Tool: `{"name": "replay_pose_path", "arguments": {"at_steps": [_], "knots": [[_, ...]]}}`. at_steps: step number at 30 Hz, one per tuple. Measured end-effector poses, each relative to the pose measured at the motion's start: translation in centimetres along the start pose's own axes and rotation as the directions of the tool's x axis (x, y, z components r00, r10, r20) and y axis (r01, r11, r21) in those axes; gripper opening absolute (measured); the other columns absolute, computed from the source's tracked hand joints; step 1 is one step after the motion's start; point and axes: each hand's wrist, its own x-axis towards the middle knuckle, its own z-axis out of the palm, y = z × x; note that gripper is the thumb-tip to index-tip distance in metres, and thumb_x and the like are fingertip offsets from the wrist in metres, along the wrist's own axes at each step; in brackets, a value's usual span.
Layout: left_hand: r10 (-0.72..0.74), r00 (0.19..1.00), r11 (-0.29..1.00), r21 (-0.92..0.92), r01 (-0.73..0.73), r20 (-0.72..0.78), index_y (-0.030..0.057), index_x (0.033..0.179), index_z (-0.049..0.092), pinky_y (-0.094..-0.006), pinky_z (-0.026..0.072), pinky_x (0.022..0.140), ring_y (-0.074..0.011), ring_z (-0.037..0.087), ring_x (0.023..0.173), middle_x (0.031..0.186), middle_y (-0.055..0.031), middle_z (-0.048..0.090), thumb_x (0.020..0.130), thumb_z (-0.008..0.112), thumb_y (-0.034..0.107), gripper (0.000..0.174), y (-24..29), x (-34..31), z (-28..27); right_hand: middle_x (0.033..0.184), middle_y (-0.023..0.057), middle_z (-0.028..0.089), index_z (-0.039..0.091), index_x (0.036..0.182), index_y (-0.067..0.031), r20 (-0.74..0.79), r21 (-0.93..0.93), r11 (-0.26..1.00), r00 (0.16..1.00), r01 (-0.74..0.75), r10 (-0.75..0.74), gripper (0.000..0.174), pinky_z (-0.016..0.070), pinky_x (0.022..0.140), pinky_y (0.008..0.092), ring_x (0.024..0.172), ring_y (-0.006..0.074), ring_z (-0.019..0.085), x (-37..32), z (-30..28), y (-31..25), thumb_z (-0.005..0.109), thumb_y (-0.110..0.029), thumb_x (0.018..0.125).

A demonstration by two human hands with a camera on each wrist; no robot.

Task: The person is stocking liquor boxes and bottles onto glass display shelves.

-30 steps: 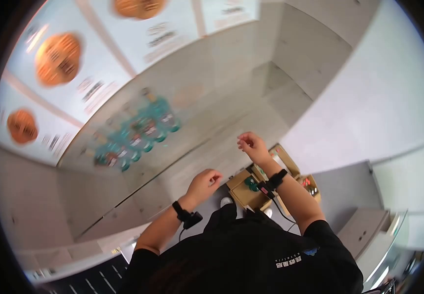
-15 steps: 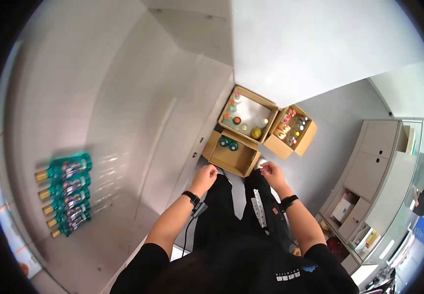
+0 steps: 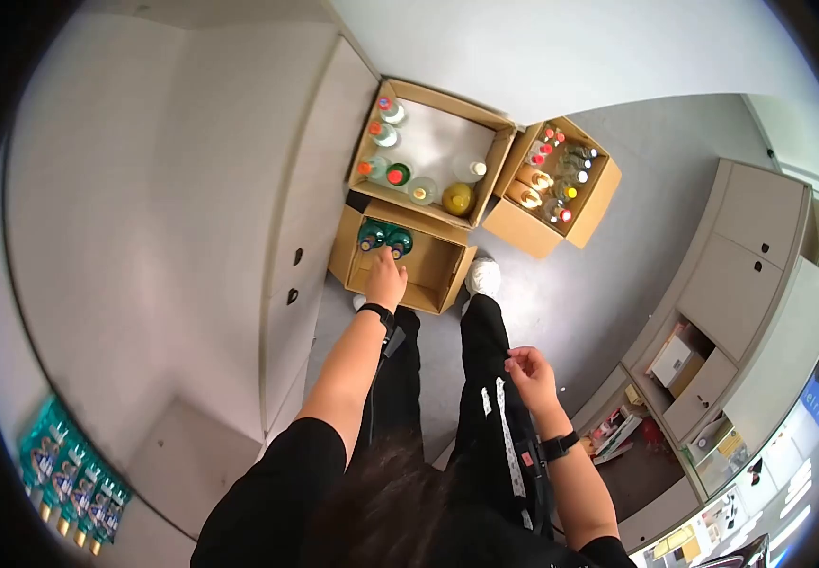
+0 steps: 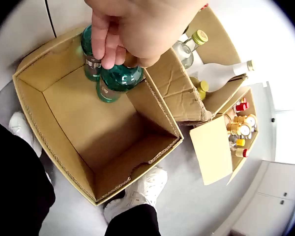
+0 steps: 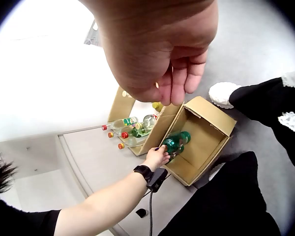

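Note:
Two teal glass bottles stand in one end of an open cardboard box on the floor. My left hand reaches down into that box, and its curled fingers grip the top of one bottle. The cap and neck of that bottle are hidden behind the hand in the left wrist view. The other bottle stands right beside it. My right hand hangs near the right thigh with loosely curled fingers, holding nothing.
A bigger carton with several clear bottles and a yellow one adjoins the box. Another carton holds red-capped and gold-topped bottles. Several teal bottles stand on the left counter. Pale cabinets line the right; a white shoe is beside the box.
The view has swung from the counter bottles down to the floor cartons. My left hand has moved forward and down into the box onto a teal bottle; the right hand stays low at the right.

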Motion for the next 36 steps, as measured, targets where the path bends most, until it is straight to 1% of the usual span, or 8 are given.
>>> {"name": "replay_pose_path", "arguments": {"at_steps": [8, 16, 19, 21, 29, 31, 33, 36], "knots": [[0.000, 0.998, 0.998, 0.064, -0.004, 0.068, 0.0022, 0.115, 0.047, -0.0467, 0.0526, 0.075, -0.0387, 0.063, 0.090, 0.102, -0.0211, 0.060, 0.090, 0.062, 0.025, 0.037, -2.3, 4.4, 6.3, 0.089, 0.0036, 0.066, 0.063, 0.105, -0.0004, 0.002, -0.091, 0.996, 1.000, -0.020, 0.021, 0.017, 0.0503, 0.077, 0.0241, 0.082, 0.0098, 0.063, -0.4, -0.2, 0.6, 0.062, -0.001, 0.088], [-0.017, 0.982, 0.999, 0.034, 0.010, 0.189, 0.0001, 0.101, 0.054, -0.0529, 0.0485, 0.069, -0.0434, 0.062, 0.080, 0.081, -0.0252, 0.064, 0.092, 0.057, 0.019, 0.021, -4.3, 5.0, 5.9, 0.087, 0.0037, 0.067, 0.063, 0.105, -0.0007, 0.026, -0.107, 0.994, 0.999, -0.035, 0.038, 0.016, 0.0506, 0.077, 0.0249, 0.083, 0.0106, 0.064, -0.8, -0.2, 0.8, 0.060, -0.002, 0.089], [-0.022, 0.980, 0.999, 0.026, 0.018, 0.197, -0.0003, 0.104, 0.054, -0.0533, 0.0481, 0.068, -0.0435, 0.062, 0.078, 0.081, -0.0252, 0.064, 0.092, 0.057, 0.023, 0.026, -3.9, 4.1, 4.0, 0.087, 0.0033, 0.067, 0.063, 0.104, -0.0009, 0.040, -0.134, 0.991, 0.999, -0.003, 0.009, 0.015, 0.0505, 0.076, 0.0241, 0.082, 0.0099, 0.064, 0.4, 0.6, 0.5, 0.061, -0.003, 0.089], [0.031, 0.989, 0.999, 0.025, -0.035, 0.146, 0.0040, 0.096, 0.055, -0.0525, 0.0488, 0.064, -0.0405, 0.064, 0.072, 0.075, -0.0197, 0.066, 0.090, 0.057, 0.029, 0.026, -3.4, 2.6, 2.8, 0.088, 0.0034, 0.067, 0.063, 0.104, -0.0009, 0.070, -0.124, 0.992, 0.997, 0.035, -0.027, 0.016, 0.0505, 0.076, 0.0238, 0.083, 0.0096, 0.063, 1.0, 1.0, 1.0, 0.061, -0.002, 0.089], [0.144, 0.977, 0.974, -0.199, -0.110, 0.160, 0.0072, 0.095, 0.055, -0.0497, 0.0474, 0.057, -0.0377, 0.063, 0.066, 0.070, -0.0147, 0.064, 0.086, 0.063, 0.031, 0.026, 2.1, -8.0, -10.7, 0.093, 0.0080, 0.066, 0.063, 0.108, -0.0032, 0.257, -0.264, 0.958, 0.965, 0.114, -0.044, 0.026, 0.0528, 0.080, 0.0287, 0.087, 0.0172, 0.065, 0.2, 3.9, -1.3, 0.065, -0.004, 0.082], [0.130, 0.972, 0.983, -0.157, -0.099, 0.196, 0.0081, 0.094, 0.054, -0.0492, 0.0472, 0.056, -0.0370, 0.063, 0.065, 0.069, -0.0132, 0.064, 0.086, 0.063, 0.031, 0.026, 4.0, -11.0, -15.6, 0.104, 0.0108, 0.064, 0.061, 0.113, -0.0048, 0.328, -0.366, 0.894, 0.935, 0.258, -0.135, 0.033, 0.0528, 0.082, 0.0313, 0.094, 0.0211, 0.065, -0.8, 4.9, -4.2, 0.068, -0.007, 0.080], [0.148, 0.962, 0.973, -0.210, -0.099, 0.230, 0.0087, 0.094, 0.054, -0.0486, 0.0477, 0.055, -0.0364, 0.063, 0.065, 0.070, -0.0121, 0.065, 0.086, 0.063, 0.031, 0.025, 6.2, -14.7, -20.8, 0.124, 0.0155, 0.055, 0.051, 0.129, -0.0095, 0.430, -0.426, 0.811, 0.878, 0.401, -0.208, 0.060, 0.0483, 0.094, 0.0392, 0.112, 0.0311, 0.058, -2.2, 5.4, -6.6, 0.074, -0.015, 0.074], [0.211, 0.957, 0.958, -0.236, -0.163, 0.197, 0.0098, 0.096, 0.056, -0.0485, 0.0483, 0.056, -0.0377, 0.063, 0.065, 0.071, -0.0134, 0.066, 0.086, 0.064, 0.033, 0.027, 8.8, -20.0, -27.8, 0.136, 0.0186, 0.046, 0.036, 0.142, -0.0124, 0.546, -0.449, 0.556, 0.708, 0.699, -0.448, 0.090, 0.0406, 0.105, 0.0427, 0.126, 0.0384, 0.045, -3.8, 6.4, -9.2, 0.082, -0.020, 0.065]]}}
